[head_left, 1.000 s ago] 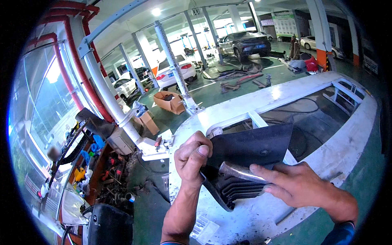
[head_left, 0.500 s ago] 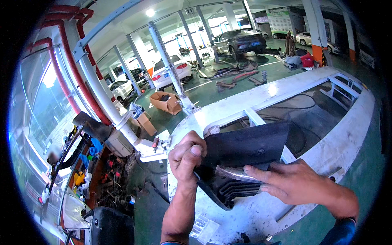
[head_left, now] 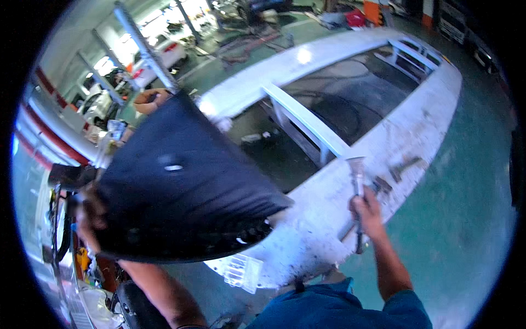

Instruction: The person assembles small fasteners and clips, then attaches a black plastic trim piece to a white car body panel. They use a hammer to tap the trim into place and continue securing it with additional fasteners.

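Note:
A large black plastic panel [head_left: 181,164], curved along its near edge, is held up on the left over the white metal frame. My left hand [head_left: 92,214] is closed on the panel's left edge, partly blurred and in shadow. Away to the right, my right hand [head_left: 366,208] is closed round a long slim tool [head_left: 358,174] with a flared metallic end and a dark handle. Its exact kind is unclear. The tool is over the frame's near right part; whether it touches the surface I cannot tell.
The white frame [head_left: 416,123] has wide openings and a crossbar [head_left: 307,123]. Blurred metal tools [head_left: 405,169] lie beside my right hand. A clear plastic tray [head_left: 244,272] sits at the near edge. A blue-grey post [head_left: 145,46] and a cardboard box [head_left: 150,101] stand beyond the panel.
The panel has swung left and turned its broad face up. My right hand has moved off it to the right with the tool. The view has tilted downward.

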Available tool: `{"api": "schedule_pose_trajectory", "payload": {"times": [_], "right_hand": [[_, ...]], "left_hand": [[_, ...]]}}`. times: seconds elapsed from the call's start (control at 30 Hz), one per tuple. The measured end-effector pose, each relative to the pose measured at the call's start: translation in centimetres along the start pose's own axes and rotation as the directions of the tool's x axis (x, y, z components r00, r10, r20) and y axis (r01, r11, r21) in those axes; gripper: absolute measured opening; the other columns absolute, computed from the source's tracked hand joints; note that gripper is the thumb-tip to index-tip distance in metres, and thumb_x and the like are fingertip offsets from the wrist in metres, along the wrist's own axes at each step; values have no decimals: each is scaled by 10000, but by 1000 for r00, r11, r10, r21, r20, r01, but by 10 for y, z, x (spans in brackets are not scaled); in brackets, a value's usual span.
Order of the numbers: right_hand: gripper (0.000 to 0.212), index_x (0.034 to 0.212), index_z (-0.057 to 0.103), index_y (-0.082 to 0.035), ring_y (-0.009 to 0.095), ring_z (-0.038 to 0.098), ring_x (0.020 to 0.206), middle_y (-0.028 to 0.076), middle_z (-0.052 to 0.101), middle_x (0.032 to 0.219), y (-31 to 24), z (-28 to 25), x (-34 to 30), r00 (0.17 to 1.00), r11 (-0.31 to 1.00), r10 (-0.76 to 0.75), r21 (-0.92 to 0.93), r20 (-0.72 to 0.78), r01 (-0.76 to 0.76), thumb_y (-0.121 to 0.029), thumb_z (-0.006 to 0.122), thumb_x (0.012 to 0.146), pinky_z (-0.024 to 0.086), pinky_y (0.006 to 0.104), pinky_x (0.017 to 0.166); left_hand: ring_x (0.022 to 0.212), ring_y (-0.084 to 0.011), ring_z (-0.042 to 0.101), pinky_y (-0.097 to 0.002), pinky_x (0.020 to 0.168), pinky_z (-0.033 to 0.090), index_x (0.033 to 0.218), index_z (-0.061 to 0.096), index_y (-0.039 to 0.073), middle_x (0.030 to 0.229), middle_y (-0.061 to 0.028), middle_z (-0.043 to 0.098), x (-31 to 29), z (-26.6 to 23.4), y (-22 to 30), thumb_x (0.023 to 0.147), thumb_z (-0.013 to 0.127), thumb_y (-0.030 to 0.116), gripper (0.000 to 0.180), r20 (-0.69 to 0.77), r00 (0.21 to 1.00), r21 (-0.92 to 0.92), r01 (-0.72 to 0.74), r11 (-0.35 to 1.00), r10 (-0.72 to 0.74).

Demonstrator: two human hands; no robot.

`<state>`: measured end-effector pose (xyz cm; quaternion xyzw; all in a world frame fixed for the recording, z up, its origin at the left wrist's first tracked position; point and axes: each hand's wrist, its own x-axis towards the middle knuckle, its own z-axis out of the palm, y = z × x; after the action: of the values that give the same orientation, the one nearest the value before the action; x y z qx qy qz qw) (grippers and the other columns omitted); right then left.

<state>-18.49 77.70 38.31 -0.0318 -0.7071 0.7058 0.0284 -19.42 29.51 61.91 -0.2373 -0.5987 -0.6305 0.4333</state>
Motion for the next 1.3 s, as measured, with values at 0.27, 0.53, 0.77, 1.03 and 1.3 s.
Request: {"api": "schedule_pose_trajectory", "payload": {"times": [0.27, 0.53, 0.77, 1.03, 1.3], "right_hand": [[487, 1273, 559, -106, 417, 637, 1015, 219, 669, 1086, 392, 46, 17, 945, 712, 323, -646, -43, -273, -321, 664, 849, 502, 514, 876], [435, 1284, 552, -154, 330, 640, 1035, 116, 653, 1123, 465, 122, 46, 929, 468, 360, -844, -91, -264, -270, 629, 872, 540, 482, 822], [444, 1269, 597, -149, 317, 593, 1104, 114, 630, 1146, 465, 115, 52, 942, 318, 333, -934, -51, -163, -229, 661, 837, 532, 450, 870], [387, 1046, 718, -82, 371, 653, 1016, 188, 693, 1037, 328, 105, 122, 948, 659, 237, -683, -211, -317, -360, 710, 778, 508, 496, 902], [292, 1124, 673, -14, 270, 646, 836, 159, 666, 1003, -225, 153, 77, 334, 328, -939, -79, 79, 941, -51, 676, 835, 529, 369, 753]], "left_hand": [[670, -190, 437, -337, 649, 345, 572, 428, 124, 680, -60, 442, 6, -21, 3, 918, 461, 263, 374, 43, 999, 122, -25, 992, 19], [693, -171, 409, -333, 695, 340, 586, 413, 157, 695, -33, 416, 15, -34, 6, 941, 438, 283, 377, 68, 993, 194, -106, 975, 94], [713, -154, 385, -329, 736, 335, 599, 401, 186, 708, -9, 393, 19, -44, 21, 962, 417, 300, 380, 80, 984, 225, -172, 959, 158], [767, -150, 418, -350, 741, 349, 691, 448, 164, 736, 4, 407, 18, 40, 1, 908, 461, 356, 290, -250, 968, 98, 49, 994, -23], [801, -196, 485, -310, 733, 378, 612, 480, -28, 838, -94, 536, 28, 81, 35, 862, 614, 217, 375, 91, 991, 408, -125, 904, 96]]}}
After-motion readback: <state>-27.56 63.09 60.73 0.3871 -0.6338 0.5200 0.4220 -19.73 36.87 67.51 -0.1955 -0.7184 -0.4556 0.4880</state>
